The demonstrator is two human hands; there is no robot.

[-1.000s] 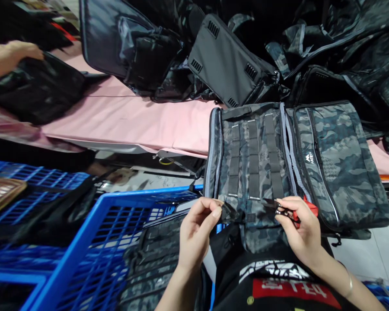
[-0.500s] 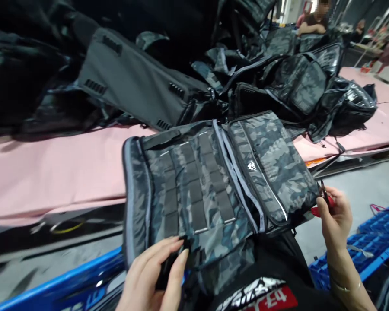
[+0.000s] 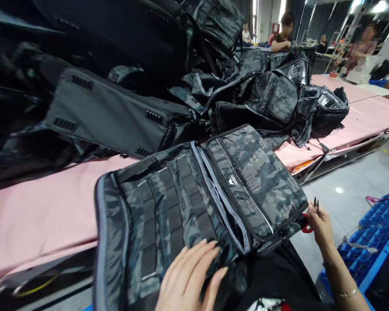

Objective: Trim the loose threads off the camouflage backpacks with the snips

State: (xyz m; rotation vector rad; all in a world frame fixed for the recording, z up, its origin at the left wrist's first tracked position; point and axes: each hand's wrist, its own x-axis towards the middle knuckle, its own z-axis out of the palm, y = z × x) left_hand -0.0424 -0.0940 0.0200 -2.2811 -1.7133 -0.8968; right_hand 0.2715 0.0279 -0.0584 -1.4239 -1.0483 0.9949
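A camouflage backpack [image 3: 262, 172] lies spread over the near table edge, its zipped front pocket on the right and a webbed panel [image 3: 168, 207] on the left. My left hand [image 3: 192, 272] rests on the lower part of the webbed panel, fingers apart. At the pack's right corner is my right hand [image 3: 319, 222], closed around small scissors [image 3: 307, 224] with red handles, their dark tips pointing up. Its fingertips touch the corner of the pack.
Black and camouflage bags are heaped along the pink-covered table [image 3: 35, 207]. Blue plastic crates [image 3: 376, 242] stand on the floor at right. Several people sit or stand far back, one in a dark top [image 3: 282, 41].
The view has tilted up and shifted right. My left hand has moved right along the webbed panel, its fingers now laid flatter. My right hand still holds the scissors at the corner.
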